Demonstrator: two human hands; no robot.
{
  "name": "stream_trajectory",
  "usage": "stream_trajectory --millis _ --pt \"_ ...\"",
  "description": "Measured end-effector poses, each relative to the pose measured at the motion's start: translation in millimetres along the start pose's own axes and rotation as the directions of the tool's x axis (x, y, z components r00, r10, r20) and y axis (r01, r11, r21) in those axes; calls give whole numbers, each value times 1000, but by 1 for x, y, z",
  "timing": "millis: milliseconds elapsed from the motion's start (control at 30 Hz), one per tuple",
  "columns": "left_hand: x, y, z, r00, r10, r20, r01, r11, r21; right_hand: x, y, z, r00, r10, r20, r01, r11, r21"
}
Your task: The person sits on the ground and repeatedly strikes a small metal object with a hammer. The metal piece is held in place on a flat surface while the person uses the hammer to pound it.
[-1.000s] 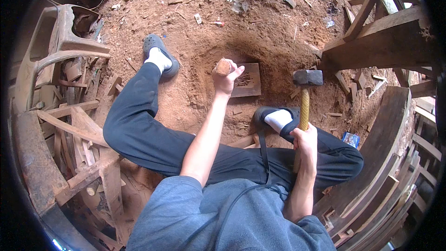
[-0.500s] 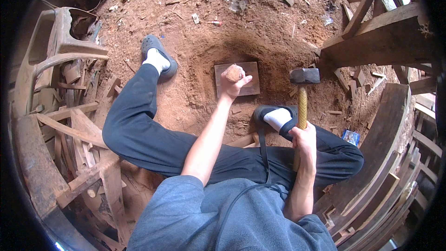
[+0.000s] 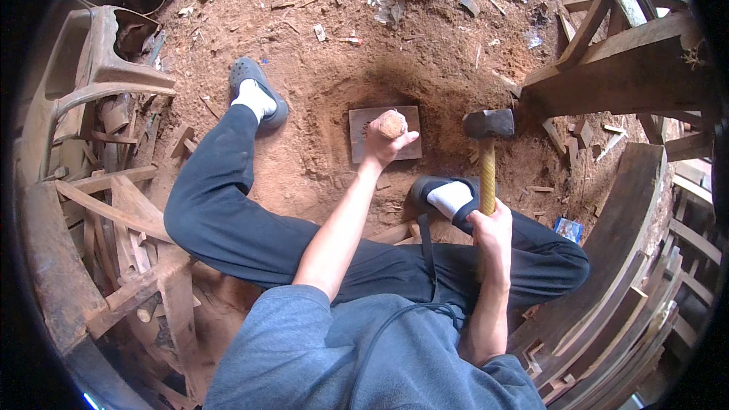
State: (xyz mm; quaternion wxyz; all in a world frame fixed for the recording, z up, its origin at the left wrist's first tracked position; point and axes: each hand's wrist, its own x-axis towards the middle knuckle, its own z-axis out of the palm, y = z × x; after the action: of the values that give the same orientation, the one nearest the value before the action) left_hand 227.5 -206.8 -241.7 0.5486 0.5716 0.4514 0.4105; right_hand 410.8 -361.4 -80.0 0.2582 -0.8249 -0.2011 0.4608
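Observation:
My left hand (image 3: 378, 149) is wrapped round an upright wooden handle (image 3: 392, 125), whose round, worn top faces up at me. Whatever is at the handle's lower end is hidden beneath the fist. Under that hand, a flat square wooden board (image 3: 411, 150) lies on the ground in a shallow hollow of sawdust, with a few dark marks on its face. To the right, my right hand (image 3: 493, 231) grips a hammer (image 3: 489, 123) by its yellow patterned handle. The hammer's dark, blocky metal head is raised, apart from the wooden handle.
My legs are spread around the board, a grey clog (image 3: 262, 91) on the left foot. A dusty plastic chair (image 3: 114, 68) and wooden frames (image 3: 61, 250) stand at the left. Heavy beams (image 3: 607, 68) and stacked planks (image 3: 600, 258) line the right. Wood scraps litter the ground.
The hammer head has shifted slightly left and tilted. My left hand and the wooden handle have moved a little right and nearer over the board, grip unchanged.

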Motion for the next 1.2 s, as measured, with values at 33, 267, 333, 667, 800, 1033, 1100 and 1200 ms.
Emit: stream_trajectory --millis 33,267,333,667,800,1033,1100,1200 --pt "0 -2 1 1000 0 14 0 1000 -7 -4 -5 1 998 -65 -13 64 997 -50" --pt "1 6 5 999 45 30 -48 989 138 -23 -25 26 942 -333 52 337 927 -168" --pt "-2 7 4 987 159 9 -159 977 142 -22 -23 38 930 -356 93 368 900 -235" --pt "-3 -26 -4 987 108 115 -129 973 194 -14 -22 62 935 -320 155 355 806 -474" --pt "3 1 0 986 163 41 -165 985 49 -20 -28 61 947 -283 154 322 843 -431" --pt "17 36 12 973 231 -6 -228 964 136 -25 -34 53 967 -226 119 251 927 -279" --pt "22 35 12 966 258 -8 -254 958 134 -21 -34 54 973 -202 114 225 942 -250" --pt "25 30 10 969 243 -46 -236 963 128 -13 -35 60 977 -175 124 203 943 -264"
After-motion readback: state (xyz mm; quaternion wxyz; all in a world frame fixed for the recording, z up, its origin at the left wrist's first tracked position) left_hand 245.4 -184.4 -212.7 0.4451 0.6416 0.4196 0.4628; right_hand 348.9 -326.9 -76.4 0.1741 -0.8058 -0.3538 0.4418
